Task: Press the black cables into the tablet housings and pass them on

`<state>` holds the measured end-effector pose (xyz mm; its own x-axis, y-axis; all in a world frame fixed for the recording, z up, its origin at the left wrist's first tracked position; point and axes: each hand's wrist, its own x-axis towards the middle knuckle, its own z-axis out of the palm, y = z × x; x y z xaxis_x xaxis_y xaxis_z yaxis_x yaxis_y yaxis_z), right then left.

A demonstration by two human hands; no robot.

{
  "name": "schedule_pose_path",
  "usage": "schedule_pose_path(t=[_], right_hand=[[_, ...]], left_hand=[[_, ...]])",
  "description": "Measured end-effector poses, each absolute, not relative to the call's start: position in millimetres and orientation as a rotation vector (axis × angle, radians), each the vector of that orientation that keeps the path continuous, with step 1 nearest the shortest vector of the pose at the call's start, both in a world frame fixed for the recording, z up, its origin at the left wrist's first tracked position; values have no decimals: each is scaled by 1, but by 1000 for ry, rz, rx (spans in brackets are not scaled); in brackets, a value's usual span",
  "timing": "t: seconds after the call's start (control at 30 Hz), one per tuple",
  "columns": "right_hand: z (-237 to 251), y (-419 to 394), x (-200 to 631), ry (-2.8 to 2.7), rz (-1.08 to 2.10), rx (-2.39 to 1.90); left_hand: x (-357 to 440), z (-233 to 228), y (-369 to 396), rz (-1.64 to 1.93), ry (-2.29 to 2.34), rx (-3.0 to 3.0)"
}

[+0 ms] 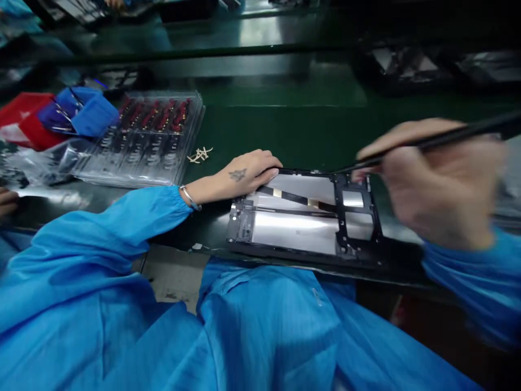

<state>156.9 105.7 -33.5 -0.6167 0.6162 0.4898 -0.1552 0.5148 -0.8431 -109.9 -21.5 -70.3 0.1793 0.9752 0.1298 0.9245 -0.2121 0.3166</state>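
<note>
Blue sleeves and lap at six o'clock, nearest the lens, close against the edge of the green bench.

At nine o'clock, red and blue packets heaped beside a clear blister tray of small red-and-black parts, set within the left arm's reach, seemingly as stock. Just right of the tray, a small pale scrap lying loose on the bench.

Near centre, left hand laid flat, fingers together and slightly curled, pressing on the ten o'clock corner of the opened tablet frame; holds nothing, appears only to pin the frame so it cannot slide. Frame lying flat at the bench's near edge, silvery plates up, a dark flex ribbon running diagonally across it.

At three o'clock, right hand, blurred, fingers pinched shut around a thin black tool, held like a pen; tip at the frame's one o'clock corner, whether touching cannot be told. Long shaft angled up and away, likely for fine control.

Beyond, at twelve o'clock, dark trays, too blurred to read.
</note>
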Motion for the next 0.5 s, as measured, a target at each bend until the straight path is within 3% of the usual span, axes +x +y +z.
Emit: schedule_pose_path(t=[0.13, 0.33, 0.5], right_hand=[[-48, 112, 118, -2202, 1119, -499], [-54, 113, 127, -2232, 1241, -687], [-43, 110, 127, -2394, 1063, -659]], left_hand=[[-103, -76, -33, 526, 1843, 2276], [-99, -75, -44, 531, 1849, 2310], [-97, -77, -42, 536, 1865, 2296]])
